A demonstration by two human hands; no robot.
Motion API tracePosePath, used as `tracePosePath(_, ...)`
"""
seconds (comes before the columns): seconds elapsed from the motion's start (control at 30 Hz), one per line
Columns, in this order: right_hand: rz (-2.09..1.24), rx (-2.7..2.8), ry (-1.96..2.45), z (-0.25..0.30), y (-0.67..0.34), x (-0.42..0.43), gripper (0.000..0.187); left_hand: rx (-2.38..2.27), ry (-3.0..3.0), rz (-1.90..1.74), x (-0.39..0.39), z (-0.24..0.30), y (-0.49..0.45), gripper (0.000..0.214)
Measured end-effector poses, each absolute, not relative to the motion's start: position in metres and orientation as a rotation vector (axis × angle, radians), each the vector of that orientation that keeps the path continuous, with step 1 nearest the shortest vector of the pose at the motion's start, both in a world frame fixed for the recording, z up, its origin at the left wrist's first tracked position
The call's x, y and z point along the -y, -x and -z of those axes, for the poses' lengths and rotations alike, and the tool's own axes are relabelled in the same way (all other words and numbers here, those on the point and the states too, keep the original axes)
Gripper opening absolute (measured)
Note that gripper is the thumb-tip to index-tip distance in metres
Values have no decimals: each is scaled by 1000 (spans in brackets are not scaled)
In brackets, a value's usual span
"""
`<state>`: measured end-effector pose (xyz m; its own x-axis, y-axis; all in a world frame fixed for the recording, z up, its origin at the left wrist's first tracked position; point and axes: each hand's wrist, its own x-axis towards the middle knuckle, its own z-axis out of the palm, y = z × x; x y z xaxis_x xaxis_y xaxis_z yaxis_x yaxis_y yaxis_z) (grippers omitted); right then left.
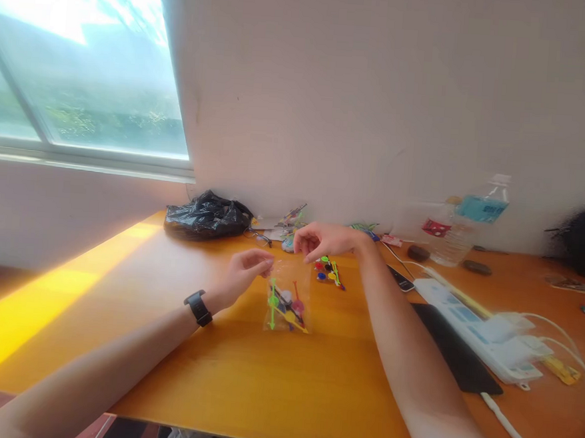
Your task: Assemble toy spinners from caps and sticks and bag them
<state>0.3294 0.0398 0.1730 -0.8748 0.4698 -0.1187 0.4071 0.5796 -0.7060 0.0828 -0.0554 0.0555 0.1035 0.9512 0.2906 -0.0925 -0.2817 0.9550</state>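
Observation:
A clear plastic bag (287,320) hangs or lies in front of me, with small plastic pieces in green, red, yellow, white and dark colours inside. My left hand (249,276), a dark watch (199,307) on its wrist, pinches the bag's upper left edge. Over the upper right corner is my right hand (327,241), palm down with curled fingers; what is between the fingertips, if anything, cannot be made out. Just behind the bag, a group of similar coloured pieces (329,272) lies on the wooden table (241,375).
A black plastic bag (207,216) sits at the back left, beside glasses (261,237). To the right are a phone (400,278), a black tablet-like slab (456,350), a white power strip (470,328) with cables, and plastic bottles (483,212) by the wall.

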Motion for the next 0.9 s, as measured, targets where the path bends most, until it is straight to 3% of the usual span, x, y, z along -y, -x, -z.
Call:
tracePosePath(0.23, -1321, 2442, 727, -160, -325, -45, 46, -833, -1431, -1362, 57, -56, -82, 28)
tracePosePath(0.37, -1443, 2616, 775, -149, -324, -51, 47, -814, -1463, -1388, 55, -53, -81, 29)
tracePosePath(0.5, -1578, 2740, 697, -143, -327, -57, 61, -859, -1444, -1435, 53, -52, -80, 31)
tracePosePath(0.67, -1437, 2714, 761, -139, -327, -65, 45, -875, -1435, -1461, 49, -49, -79, 39)
tracePosePath(0.9, -1467, 2564, 741, -139, -332, -64, 45, -864, -1512, -1476, 48, -50, -79, 32)
